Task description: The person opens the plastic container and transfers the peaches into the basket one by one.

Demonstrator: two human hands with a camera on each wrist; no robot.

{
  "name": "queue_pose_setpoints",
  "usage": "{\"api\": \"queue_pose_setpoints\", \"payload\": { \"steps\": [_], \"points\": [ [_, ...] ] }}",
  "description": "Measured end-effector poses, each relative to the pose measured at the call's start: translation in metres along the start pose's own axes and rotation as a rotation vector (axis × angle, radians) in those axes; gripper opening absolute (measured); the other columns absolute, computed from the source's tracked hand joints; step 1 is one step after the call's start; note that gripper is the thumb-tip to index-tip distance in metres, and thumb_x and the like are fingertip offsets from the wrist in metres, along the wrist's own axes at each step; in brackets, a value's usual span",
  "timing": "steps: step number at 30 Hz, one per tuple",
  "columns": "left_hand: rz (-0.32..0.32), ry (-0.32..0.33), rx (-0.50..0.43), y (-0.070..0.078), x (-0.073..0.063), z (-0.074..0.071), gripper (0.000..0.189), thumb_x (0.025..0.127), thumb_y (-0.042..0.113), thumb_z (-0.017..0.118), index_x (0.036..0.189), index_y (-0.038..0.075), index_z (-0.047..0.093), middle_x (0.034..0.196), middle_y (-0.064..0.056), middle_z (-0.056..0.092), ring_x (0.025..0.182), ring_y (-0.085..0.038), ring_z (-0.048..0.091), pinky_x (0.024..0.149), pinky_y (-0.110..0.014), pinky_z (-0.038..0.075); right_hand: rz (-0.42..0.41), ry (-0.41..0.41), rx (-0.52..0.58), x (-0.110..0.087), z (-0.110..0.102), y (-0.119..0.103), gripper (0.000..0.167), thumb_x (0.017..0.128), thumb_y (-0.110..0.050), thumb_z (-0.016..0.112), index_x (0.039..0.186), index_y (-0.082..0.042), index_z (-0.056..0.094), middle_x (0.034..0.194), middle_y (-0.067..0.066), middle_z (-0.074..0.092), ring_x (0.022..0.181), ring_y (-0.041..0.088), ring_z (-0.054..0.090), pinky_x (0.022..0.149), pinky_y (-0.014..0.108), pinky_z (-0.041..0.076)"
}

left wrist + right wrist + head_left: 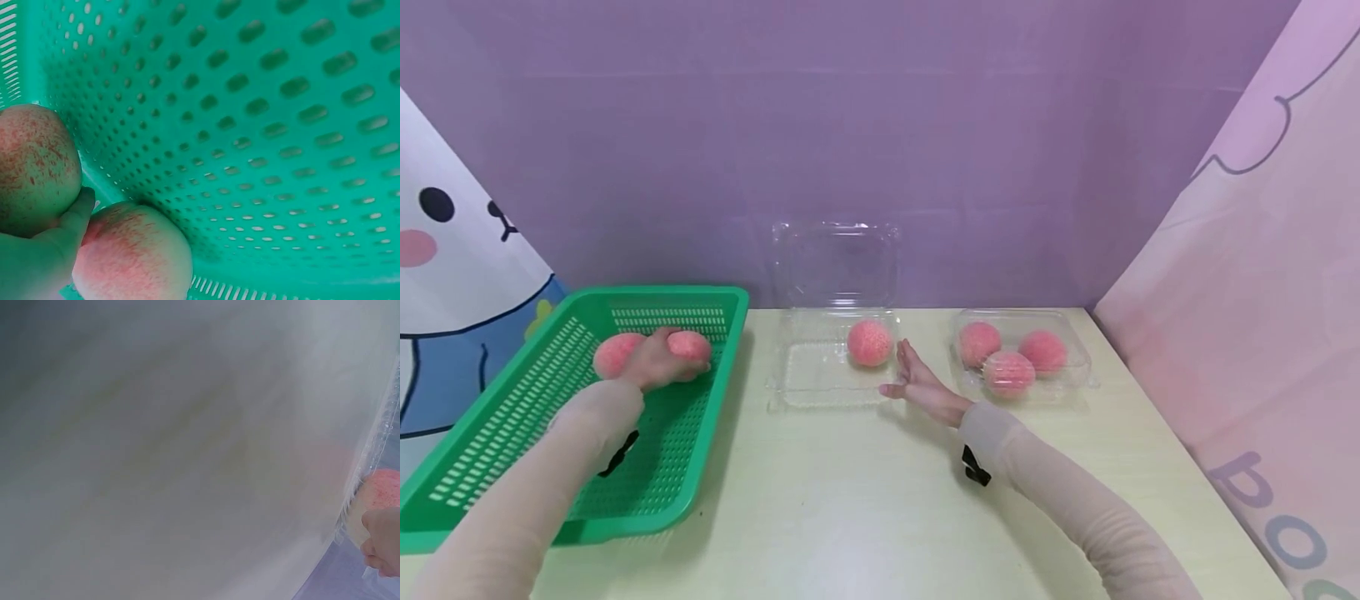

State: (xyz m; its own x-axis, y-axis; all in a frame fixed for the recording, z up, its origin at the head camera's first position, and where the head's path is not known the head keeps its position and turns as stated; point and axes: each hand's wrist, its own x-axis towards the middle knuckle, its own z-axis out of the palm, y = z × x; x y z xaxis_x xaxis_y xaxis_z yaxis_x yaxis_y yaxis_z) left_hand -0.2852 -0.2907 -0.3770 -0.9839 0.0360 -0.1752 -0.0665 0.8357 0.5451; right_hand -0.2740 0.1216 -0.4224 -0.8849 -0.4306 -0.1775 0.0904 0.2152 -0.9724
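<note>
In the green basket (741, 333), my left hand (655, 362) grips the right one of two pink peaches (688, 344), thumb and fingers around its near side. The other peach (616, 356) lies just left of the hand; in the left wrist view the thumb (78, 212) shows between the two peaches. My right hand (925, 392) is held with fingers extended at the right edge of a clear clamshell box (808, 396), whose lid stands up at the back. One peach (870, 342) sits in that box's back right corner, close to the right fingertips.
A clear box (1078, 358) with three peaches (1008, 374) in it stands at the right on the pale table (820, 500). A purple cloth backdrop (925, 150) hangs behind the table, with printed cloths at both sides.
</note>
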Motion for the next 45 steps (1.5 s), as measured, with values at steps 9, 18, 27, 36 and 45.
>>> {"api": "queue_pose_setpoints", "payload": {
  "steps": [9,18,27,36,45],
  "points": [
    [-0.017,-0.009,-0.021,-0.006,0.004,0.006,0.104,0.078,0.05,0.064,0.141,-0.01,0.008,0.132,-0.036,0.033,0.115,-0.047,0.039,0.09,-0.059,0.039,0.003,0.007,-0.005,-0.001,0.001,-0.002,0.098,0.085,-0.01,0.061,0.145,-0.013,-0.017,0.154,0.001,-0.011,0.142,0.022,-0.002,0.115,0.041,0.008],
    [-0.024,-0.009,-0.049,-0.003,0.006,0.009,0.104,0.08,0.051,0.061,0.14,-0.012,0.006,0.134,-0.038,0.029,0.118,-0.049,0.036,0.094,-0.059,0.037,-0.001,0.004,0.002,-0.003,0.0,-0.001,0.099,0.084,-0.009,0.061,0.145,-0.014,-0.017,0.154,0.001,-0.011,0.142,0.023,-0.002,0.114,0.042,0.007],
    [-0.033,-0.038,-0.078,-0.005,0.008,0.007,0.103,0.08,0.048,0.062,0.14,-0.012,0.005,0.135,-0.038,0.027,0.118,-0.046,0.036,0.096,-0.058,0.035,0.003,0.009,0.002,-0.003,0.0,-0.002,0.098,0.085,-0.01,0.061,0.145,-0.013,-0.016,0.154,0.002,-0.01,0.141,0.026,0.0,0.114,0.044,0.008],
    [-0.048,-0.08,-0.041,-0.007,0.011,0.004,0.105,0.08,0.052,0.059,0.137,-0.017,0.004,0.133,-0.039,0.025,0.117,-0.048,0.033,0.093,-0.058,0.037,0.0,-0.002,0.006,-0.003,0.0,-0.002,0.098,0.085,-0.01,0.061,0.145,-0.014,-0.017,0.154,0.001,-0.012,0.141,0.027,-0.001,0.114,0.045,0.008],
    [-0.06,-0.109,-0.018,-0.007,0.014,0.003,0.105,0.081,0.053,0.056,0.137,-0.017,0.002,0.135,-0.04,0.021,0.12,-0.05,0.03,0.095,-0.059,0.035,-0.002,0.0,0.0,-0.003,0.0,0.0,0.098,0.085,-0.011,0.061,0.145,-0.013,-0.017,0.154,0.001,-0.012,0.141,0.028,0.0,0.114,0.046,0.009]
  ]
}}
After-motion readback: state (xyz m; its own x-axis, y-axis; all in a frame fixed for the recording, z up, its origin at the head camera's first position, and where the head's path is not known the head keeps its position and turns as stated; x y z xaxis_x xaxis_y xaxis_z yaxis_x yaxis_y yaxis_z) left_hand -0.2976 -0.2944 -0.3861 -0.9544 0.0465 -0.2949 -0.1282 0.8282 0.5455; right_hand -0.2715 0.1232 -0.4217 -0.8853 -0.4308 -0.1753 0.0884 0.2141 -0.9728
